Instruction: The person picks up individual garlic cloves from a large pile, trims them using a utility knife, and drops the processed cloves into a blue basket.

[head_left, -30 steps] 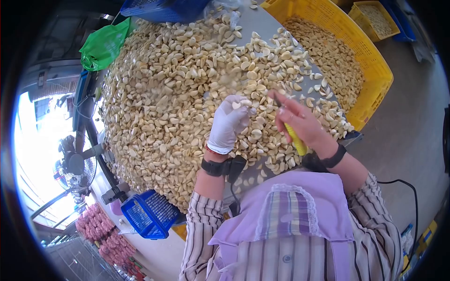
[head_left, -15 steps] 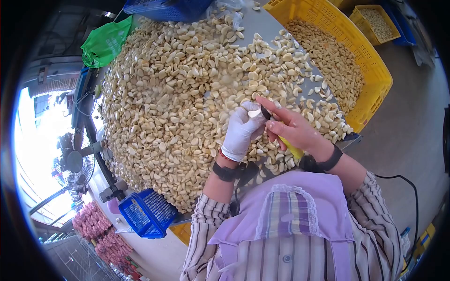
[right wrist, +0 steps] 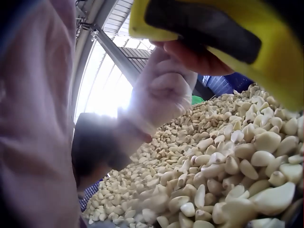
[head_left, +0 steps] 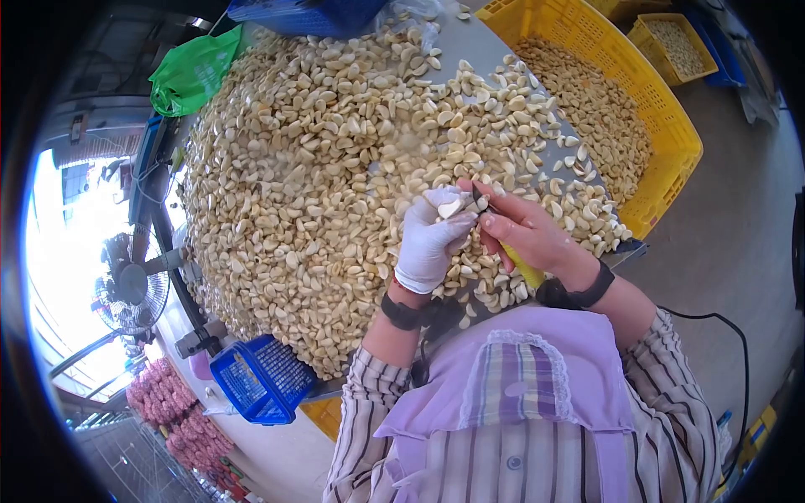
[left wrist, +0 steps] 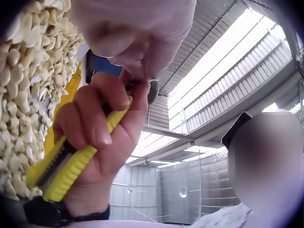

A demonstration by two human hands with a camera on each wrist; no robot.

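My left hand (head_left: 426,243), in a thin white glove, pinches a pale garlic clove (head_left: 450,209) between thumb and fingers. Close beside it, my bare right hand (head_left: 535,237) grips a yellow utility knife (head_left: 525,267), its dark blade end pointing up at the clove. In the left wrist view the ribbed yellow handle (left wrist: 71,175) lies across the right palm, under curled fingers. Gloved fingers (left wrist: 142,42) meet the right fingertips there and hide most of the clove. A wide heap of peeled garlic cloves (head_left: 310,184) spreads on the table beneath both hands.
A yellow crate (head_left: 671,134) full of cloves stands at the table's right edge. Blue baskets sit at the top (head_left: 306,15) and lower left (head_left: 251,386). A green bag (head_left: 193,74) lies at the far left corner, and a fan (head_left: 130,281) stands left of the table.
The hands were apart a second ago and have come together: the left moved right with its clove, while the right brought the knife leftward. Over the last half second they shifted only slightly.
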